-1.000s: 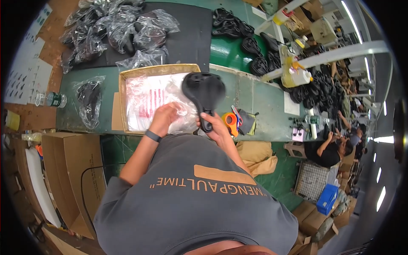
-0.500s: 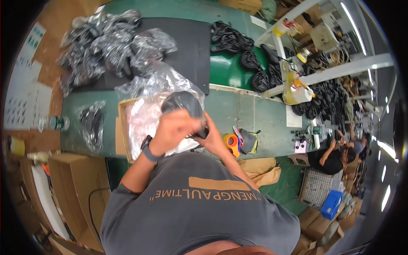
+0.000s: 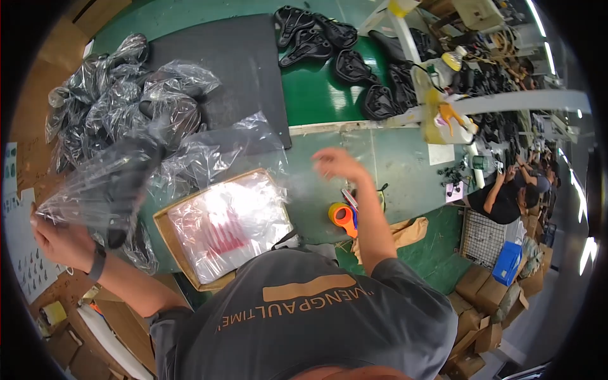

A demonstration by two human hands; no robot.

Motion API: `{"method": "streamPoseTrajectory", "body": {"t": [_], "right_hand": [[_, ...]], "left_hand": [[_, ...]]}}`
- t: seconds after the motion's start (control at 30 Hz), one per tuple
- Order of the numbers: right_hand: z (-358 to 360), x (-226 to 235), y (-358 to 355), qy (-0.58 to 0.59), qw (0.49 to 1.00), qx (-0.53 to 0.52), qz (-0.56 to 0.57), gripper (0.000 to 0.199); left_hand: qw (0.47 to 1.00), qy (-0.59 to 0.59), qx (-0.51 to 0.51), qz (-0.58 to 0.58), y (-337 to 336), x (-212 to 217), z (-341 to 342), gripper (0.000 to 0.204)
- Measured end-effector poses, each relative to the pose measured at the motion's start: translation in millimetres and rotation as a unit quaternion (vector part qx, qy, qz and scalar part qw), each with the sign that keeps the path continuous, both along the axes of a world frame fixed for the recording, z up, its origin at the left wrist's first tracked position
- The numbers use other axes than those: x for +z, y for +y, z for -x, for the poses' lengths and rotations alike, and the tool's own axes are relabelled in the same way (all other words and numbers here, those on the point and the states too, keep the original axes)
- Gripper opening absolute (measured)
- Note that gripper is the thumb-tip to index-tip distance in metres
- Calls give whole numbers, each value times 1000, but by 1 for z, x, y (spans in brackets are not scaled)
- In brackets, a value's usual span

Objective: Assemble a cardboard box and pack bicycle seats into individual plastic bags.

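At the far left, my left hand grips the edge of a clear plastic bag. Inside that bag is a black bicycle saddle, tilted and smeared by motion. My right hand hovers over the green table with its fingers stretched out, a little blurred, and nothing shows in it. Between my arms, close to my body, a shallow cardboard box holds a stack of flat clear bags with red print. A loose clear bag lies just beyond the box.
A heap of bagged saddles covers the left of a black mat. Several bare black saddles sit at the far side. An orange tape roll lies right of the box. A white frame post and spray bottle stand right.
Both hands were together over the box with a dark saddle. Now the left has swung far left with the bagged saddle, and the right has moved away to the right. The view has shifted.
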State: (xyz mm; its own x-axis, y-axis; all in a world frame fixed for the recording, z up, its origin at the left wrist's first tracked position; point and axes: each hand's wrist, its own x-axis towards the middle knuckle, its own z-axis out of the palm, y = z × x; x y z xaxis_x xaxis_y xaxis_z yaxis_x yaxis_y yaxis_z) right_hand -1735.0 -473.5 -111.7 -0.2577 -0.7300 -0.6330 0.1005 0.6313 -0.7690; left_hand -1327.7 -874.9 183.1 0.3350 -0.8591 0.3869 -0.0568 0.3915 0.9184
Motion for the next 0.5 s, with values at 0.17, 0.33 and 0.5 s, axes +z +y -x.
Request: {"method": "streamPoseTrajectory", "body": {"t": [0.17,0.33,0.5], "right_hand": [[255,-139,76,410,846,-340,28,50],[322,-161,42,437,837,-264,-195,86],[289,-138,21,491,810,-53,-317,100]], "left_hand": [[925,-367,-50,87,29,-111,53,57],[737,-520,-426,61,133,-209,101,83],[650,-505,-562,83,131,-267,172,79]]}}
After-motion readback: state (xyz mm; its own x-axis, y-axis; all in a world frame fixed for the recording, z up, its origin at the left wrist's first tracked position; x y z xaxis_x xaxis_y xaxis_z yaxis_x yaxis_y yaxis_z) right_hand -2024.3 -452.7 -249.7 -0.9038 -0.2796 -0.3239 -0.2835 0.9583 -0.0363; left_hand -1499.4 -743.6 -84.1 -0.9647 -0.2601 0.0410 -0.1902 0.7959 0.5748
